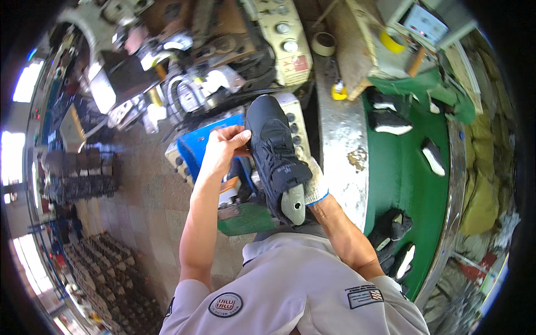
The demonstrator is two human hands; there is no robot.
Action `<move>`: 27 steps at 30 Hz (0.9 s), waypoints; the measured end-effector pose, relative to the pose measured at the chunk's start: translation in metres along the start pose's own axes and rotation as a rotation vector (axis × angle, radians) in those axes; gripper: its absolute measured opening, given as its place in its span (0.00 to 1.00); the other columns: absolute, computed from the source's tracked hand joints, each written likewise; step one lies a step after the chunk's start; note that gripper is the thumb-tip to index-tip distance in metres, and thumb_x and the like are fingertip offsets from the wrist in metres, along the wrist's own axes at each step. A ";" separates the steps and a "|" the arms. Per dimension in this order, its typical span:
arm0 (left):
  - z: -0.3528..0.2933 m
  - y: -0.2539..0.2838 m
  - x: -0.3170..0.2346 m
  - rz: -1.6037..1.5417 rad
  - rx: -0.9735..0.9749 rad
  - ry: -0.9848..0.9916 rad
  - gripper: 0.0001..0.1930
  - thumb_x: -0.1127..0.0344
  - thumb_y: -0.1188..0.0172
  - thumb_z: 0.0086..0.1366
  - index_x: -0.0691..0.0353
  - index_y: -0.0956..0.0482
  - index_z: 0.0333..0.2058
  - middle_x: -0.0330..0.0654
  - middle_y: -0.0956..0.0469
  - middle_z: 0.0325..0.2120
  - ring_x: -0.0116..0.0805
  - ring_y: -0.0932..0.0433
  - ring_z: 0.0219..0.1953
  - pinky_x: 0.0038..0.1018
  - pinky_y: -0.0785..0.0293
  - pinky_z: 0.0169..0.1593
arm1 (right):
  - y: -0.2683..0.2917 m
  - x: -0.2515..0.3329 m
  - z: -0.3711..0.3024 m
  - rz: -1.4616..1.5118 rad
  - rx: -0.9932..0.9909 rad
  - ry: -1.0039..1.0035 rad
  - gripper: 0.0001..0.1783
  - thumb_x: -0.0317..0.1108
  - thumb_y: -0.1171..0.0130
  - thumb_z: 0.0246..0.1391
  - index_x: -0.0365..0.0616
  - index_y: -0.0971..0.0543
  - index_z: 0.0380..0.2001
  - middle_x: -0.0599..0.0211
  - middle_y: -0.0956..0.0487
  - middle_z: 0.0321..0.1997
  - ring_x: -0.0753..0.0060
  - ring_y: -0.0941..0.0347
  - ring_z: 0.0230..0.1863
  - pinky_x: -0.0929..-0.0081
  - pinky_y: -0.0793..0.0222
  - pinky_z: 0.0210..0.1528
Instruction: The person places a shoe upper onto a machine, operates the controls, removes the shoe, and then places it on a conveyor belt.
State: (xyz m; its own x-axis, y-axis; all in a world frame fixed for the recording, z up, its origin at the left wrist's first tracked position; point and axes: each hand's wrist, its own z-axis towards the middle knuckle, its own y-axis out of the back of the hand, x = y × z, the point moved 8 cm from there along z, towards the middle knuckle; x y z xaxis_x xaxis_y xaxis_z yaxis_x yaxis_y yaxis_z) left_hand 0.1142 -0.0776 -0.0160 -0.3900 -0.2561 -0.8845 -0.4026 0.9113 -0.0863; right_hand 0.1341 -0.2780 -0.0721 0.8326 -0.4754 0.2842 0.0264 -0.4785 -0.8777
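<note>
A black high-top shoe upper (273,139) is held up in front of my body, toe pointing away from me. From its ankle opening sticks a grey-green shoe last (293,205) with a round hole. My bare left hand (228,144) is closed at the left side near the toe, its thumb against the shoe's edge; the other fingers are partly hidden. On the right, my right hand (316,183) wears a white knit glove with a blue cuff and grips the shoe from its right side near the heel. Most of its fingers are hidden behind the shoe.
Ahead stands a machine with a cream control panel (289,50) and metal parts. A blue tray (204,139) lies beyond my left hand. To the right, a green conveyor belt (413,190) carries several black shoes behind a metal edge (343,145). Racks of shoes (111,273) stand lower left.
</note>
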 end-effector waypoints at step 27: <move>0.008 0.150 0.033 -0.596 -0.322 -0.122 0.26 0.45 0.59 0.77 0.61 0.20 0.50 0.39 0.18 0.44 0.29 0.21 0.43 0.28 0.27 0.53 | -0.123 -0.101 0.191 -0.374 0.004 0.179 0.26 0.44 0.35 0.62 0.31 0.20 0.51 0.68 0.18 0.43 0.79 0.25 0.42 0.78 0.28 0.48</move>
State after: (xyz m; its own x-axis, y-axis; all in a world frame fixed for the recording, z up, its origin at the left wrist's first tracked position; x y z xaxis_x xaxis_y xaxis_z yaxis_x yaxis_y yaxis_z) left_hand 0.0479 0.0534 -0.0616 0.0626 -0.6284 -0.7753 -0.7527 0.4804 -0.4502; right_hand 0.1528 -0.0303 -0.0665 0.6559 -0.3907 0.6459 0.3107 -0.6401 -0.7027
